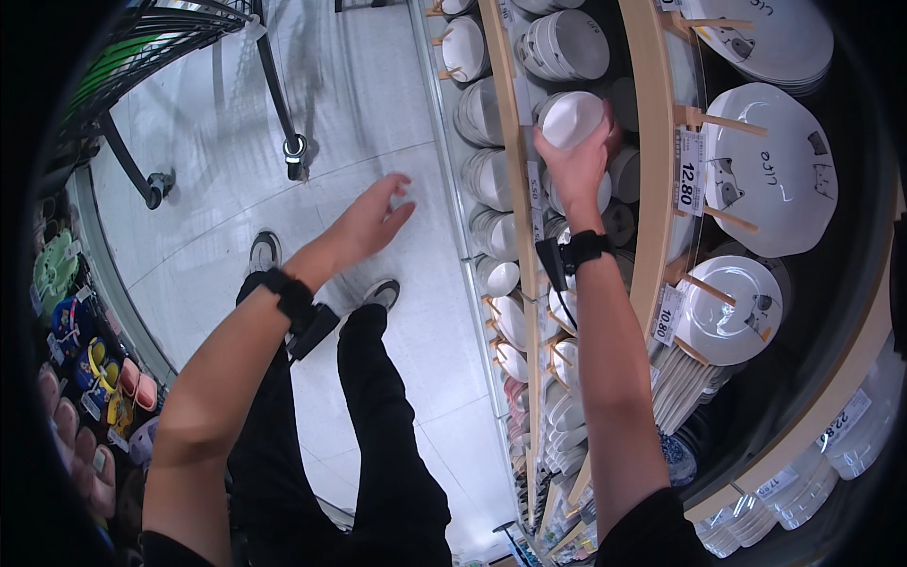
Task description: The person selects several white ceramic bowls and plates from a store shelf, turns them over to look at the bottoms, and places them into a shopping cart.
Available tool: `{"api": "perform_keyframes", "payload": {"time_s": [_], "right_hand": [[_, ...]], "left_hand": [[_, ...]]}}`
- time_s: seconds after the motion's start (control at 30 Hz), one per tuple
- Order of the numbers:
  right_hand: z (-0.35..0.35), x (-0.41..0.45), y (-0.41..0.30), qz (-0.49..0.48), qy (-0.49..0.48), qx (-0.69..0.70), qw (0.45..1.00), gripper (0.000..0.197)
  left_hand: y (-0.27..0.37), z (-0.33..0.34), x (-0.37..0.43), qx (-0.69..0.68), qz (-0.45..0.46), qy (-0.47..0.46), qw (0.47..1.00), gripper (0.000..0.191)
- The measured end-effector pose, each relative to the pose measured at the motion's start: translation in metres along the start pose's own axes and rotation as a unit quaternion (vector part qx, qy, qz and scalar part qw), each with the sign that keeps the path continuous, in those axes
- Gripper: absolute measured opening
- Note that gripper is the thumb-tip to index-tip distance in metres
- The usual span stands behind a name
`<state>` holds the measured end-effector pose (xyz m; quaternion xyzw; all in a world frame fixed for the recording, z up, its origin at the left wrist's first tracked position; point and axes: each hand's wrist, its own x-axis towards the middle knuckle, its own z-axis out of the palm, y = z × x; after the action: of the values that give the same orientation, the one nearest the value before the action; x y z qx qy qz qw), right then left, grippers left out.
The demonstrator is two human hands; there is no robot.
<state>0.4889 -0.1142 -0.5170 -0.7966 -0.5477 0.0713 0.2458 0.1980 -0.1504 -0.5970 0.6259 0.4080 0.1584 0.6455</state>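
Observation:
My right hand reaches onto a middle shelf and grips a white ceramic bowl. Thumb and fingers lie on opposite sides of the bowl, whose inside faces me. Whether it touches the bowls around it is hidden. Behind it on the same shelf stands a stack of patterned bowls. My left hand hangs over the tiled floor, holding nothing, its fingers slightly curled and apart from the thumb. Each wrist wears a black strap with a small device.
Wooden-edged shelves run along the right, with cat-patterned plates propped on wooden pegs. Lower down are stacked bowls. A black wire shopping cart stands at upper left. Slippers and clogs line the left side.

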Motion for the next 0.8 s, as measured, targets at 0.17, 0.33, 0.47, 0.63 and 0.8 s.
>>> {"api": "perform_keyframes", "payload": {"time_s": [0.17, 0.33, 0.47, 0.63, 0.8], "right_hand": [[-0.007, -0.035, -0.034, -0.054, 0.020, -0.043, 0.997, 0.103], [-0.014, -0.061, -0.065, -0.102, -0.049, 0.018, 0.993, 0.104], [-0.023, -0.074, -0.087, -0.144, -0.097, 0.054, 0.983, 0.105], [-0.019, -0.076, -0.083, -0.051, -0.144, 0.210, 0.966, 0.101], [-0.010, -0.088, -0.076, 0.184, -0.193, 0.500, 0.824, 0.045]], "left_hand": [[0.066, -0.001, 0.051, -0.136, -0.043, -0.005, 0.990, 0.057], [0.098, -0.001, 0.061, -0.203, -0.066, -0.042, 0.976, 0.071], [0.107, -0.013, 0.054, -0.285, -0.066, -0.126, 0.948, 0.064], [0.102, -0.025, 0.026, -0.365, -0.139, -0.092, 0.916, 0.053], [0.107, -0.031, 0.007, -0.456, -0.198, -0.091, 0.863, 0.050]]}}
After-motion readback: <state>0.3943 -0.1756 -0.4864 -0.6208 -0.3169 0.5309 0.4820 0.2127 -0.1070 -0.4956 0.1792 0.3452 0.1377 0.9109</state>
